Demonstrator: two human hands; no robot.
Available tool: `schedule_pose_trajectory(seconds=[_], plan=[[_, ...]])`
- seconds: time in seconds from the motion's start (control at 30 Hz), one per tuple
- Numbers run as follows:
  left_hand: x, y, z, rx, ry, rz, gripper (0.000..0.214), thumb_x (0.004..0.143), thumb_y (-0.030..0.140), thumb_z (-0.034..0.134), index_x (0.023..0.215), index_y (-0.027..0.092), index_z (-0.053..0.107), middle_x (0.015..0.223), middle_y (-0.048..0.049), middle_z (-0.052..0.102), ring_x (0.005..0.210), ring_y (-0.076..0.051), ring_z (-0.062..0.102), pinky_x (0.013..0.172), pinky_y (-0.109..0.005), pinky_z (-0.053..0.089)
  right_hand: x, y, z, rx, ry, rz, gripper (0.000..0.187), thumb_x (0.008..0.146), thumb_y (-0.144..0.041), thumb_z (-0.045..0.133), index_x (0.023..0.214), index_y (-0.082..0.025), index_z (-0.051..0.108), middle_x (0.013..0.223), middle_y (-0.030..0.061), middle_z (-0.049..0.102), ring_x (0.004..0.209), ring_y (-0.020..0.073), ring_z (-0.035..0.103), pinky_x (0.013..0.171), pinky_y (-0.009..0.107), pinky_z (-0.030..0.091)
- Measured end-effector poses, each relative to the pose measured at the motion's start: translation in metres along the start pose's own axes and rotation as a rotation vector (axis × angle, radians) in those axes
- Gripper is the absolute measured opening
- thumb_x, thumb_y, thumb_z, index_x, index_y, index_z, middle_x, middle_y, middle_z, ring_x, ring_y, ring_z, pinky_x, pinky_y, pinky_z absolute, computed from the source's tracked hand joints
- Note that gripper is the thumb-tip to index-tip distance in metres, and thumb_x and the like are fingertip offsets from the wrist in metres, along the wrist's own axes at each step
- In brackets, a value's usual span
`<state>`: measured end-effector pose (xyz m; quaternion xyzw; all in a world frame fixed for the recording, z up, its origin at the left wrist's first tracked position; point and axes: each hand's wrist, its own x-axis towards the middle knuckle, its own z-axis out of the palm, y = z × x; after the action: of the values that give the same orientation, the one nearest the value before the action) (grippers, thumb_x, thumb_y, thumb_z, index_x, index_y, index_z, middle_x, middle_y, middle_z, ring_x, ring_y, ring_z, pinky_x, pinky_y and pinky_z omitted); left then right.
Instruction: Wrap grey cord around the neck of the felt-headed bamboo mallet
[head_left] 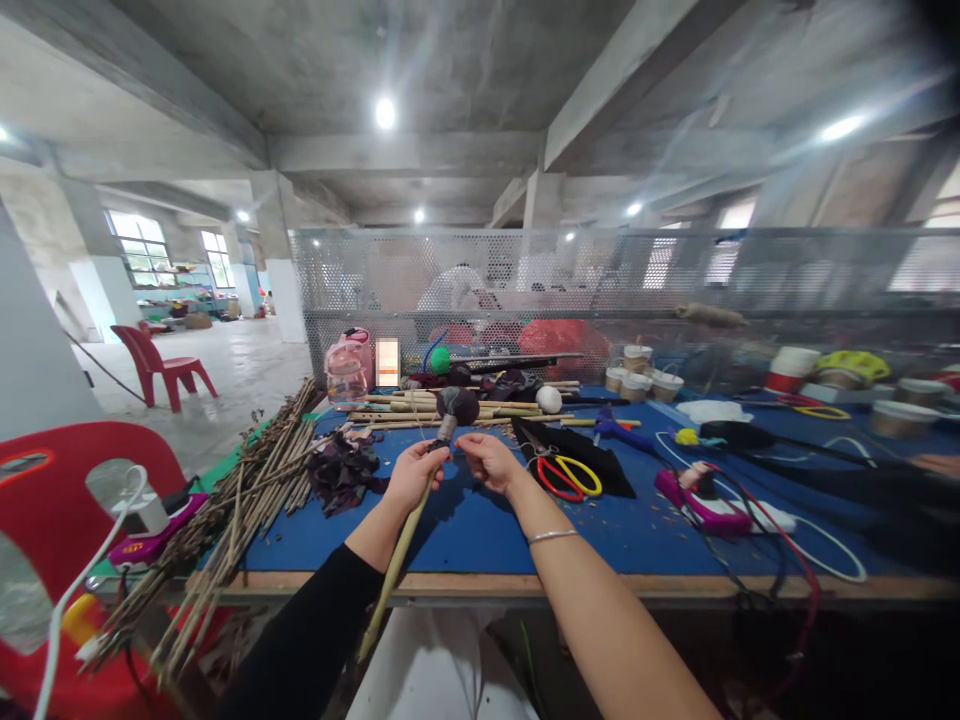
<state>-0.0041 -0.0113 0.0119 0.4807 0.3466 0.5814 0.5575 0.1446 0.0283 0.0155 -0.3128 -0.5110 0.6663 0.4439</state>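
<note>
My left hand [415,475] is closed around a pale wooden stick [394,570], which slants down toward my lap. At the stick's upper end sits a dark round head [459,404] with a grey wrapped neck [445,430] just above my left fingers. Close by on the right, my right hand [487,462] has its fingers pinched together; what they hold, if anything, is too small to make out. Crumpled dark cloth scraps [341,475] lie left of my hands. To the right, scissors [570,478] with red and yellow handles rest on black cloth [611,465].
Thin dry twigs [259,475] are piled along the table's left side. Sticks [495,410], a white ball [549,400] and a green ball [440,361] lie behind my hands. Cables and a purple power strip [701,503] occupy the right. A mesh partition [360,275] borders the back.
</note>
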Motion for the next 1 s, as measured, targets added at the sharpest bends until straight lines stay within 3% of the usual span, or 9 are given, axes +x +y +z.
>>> schedule_pose_trajectory(seconds=[0.1, 0.23, 0.37, 0.43, 0.53, 0.63, 0.83, 1.0], plan=[[-0.002, 0.0, 0.0, -0.035, -0.087, -0.059, 0.028, 0.064, 0.035, 0.067, 0.075, 0.011, 0.059, 0.063, -0.002, 0.062, 0.035, -0.003, 0.043, 0.03, -0.014, 0.03, -0.002, -0.001, 0.001, 0.046, -0.049, -0.001, 0.031, 0.06, -0.037, 0.072, 0.075, -0.017, 0.053, 0.036, -0.0125, 0.027, 0.031, 0.0017, 0.013, 0.032, 0.018, 0.005], [-0.008, 0.002, 0.005, -0.119, -0.166, -0.284, 0.031, 0.075, 0.039, 0.054, 0.085, 0.011, 0.06, 0.065, -0.0052, 0.063, 0.038, -0.006, 0.048, 0.031, -0.015, 0.034, -0.004, -0.001, -0.001, 0.11, -0.157, 0.051, 0.036, 0.061, -0.037, 0.071, 0.085, -0.015, 0.057, 0.04, -0.0106, 0.035, 0.03, 0.0009, 0.015, 0.033, 0.018, 0.004], [-0.011, 0.004, 0.01, -0.147, -0.14, -0.438, 0.041, 0.079, 0.049, 0.044, 0.087, 0.011, 0.057, 0.068, -0.0075, 0.064, 0.043, -0.01, 0.055, 0.034, -0.018, 0.041, -0.002, 0.004, 0.0, 0.005, -0.108, 0.05, 0.031, 0.061, -0.039, 0.07, 0.07, -0.014, 0.054, 0.037, -0.0087, 0.038, 0.028, 0.0019, 0.02, 0.031, 0.02, 0.005], [-0.01, 0.004, 0.01, -0.086, -0.086, -0.376, 0.041, 0.073, 0.052, 0.052, 0.088, 0.013, 0.054, 0.067, -0.0047, 0.063, 0.041, -0.01, 0.054, 0.033, -0.018, 0.04, 0.0, 0.006, 0.001, -0.039, -0.085, 0.025, 0.033, 0.061, -0.041, 0.07, 0.06, -0.016, 0.048, 0.032, -0.0105, 0.03, 0.027, 0.0024, 0.017, 0.03, 0.021, 0.005], [-0.007, 0.001, 0.009, 0.035, 0.002, -0.164, 0.044, 0.058, 0.04, 0.071, 0.089, 0.016, 0.049, 0.06, 0.0025, 0.058, 0.035, -0.007, 0.048, 0.029, -0.016, 0.034, 0.002, 0.006, 0.002, -0.048, -0.061, 0.004, 0.035, 0.061, -0.042, 0.069, 0.06, -0.018, 0.043, 0.032, -0.012, 0.025, 0.028, 0.0025, 0.014, 0.031, 0.021, 0.005], [-0.003, -0.003, 0.008, 0.079, 0.053, -0.032, 0.046, 0.054, 0.033, 0.074, 0.088, 0.016, 0.048, 0.054, 0.0057, 0.054, 0.031, -0.006, 0.043, 0.027, -0.016, 0.03, 0.002, 0.005, 0.003, -0.071, -0.052, 0.008, 0.033, 0.065, -0.044, 0.066, 0.064, -0.018, 0.045, 0.033, -0.012, 0.025, 0.029, 0.0029, 0.013, 0.031, 0.022, 0.005], [0.002, -0.005, 0.004, 0.04, 0.159, 0.018, 0.051, 0.054, 0.031, 0.073, 0.095, 0.013, 0.049, 0.049, 0.0083, 0.049, 0.031, -0.005, 0.042, 0.028, -0.016, 0.029, 0.0, 0.002, 0.006, -0.102, 0.054, -0.022, 0.03, 0.059, -0.037, 0.069, 0.068, -0.017, 0.049, 0.036, -0.0119, 0.03, 0.03, 0.0026, 0.019, 0.031, 0.019, 0.007], [0.002, -0.002, 0.003, -0.027, 0.133, -0.005, 0.048, 0.052, 0.031, 0.074, 0.09, 0.011, 0.053, 0.048, 0.0071, 0.049, 0.032, -0.005, 0.042, 0.028, -0.016, 0.028, -0.001, -0.001, 0.007, -0.054, 0.078, -0.029, 0.032, 0.055, -0.036, 0.071, 0.069, -0.017, 0.049, 0.036, -0.0127, 0.03, 0.03, 0.0022, 0.019, 0.03, 0.018, 0.008]])
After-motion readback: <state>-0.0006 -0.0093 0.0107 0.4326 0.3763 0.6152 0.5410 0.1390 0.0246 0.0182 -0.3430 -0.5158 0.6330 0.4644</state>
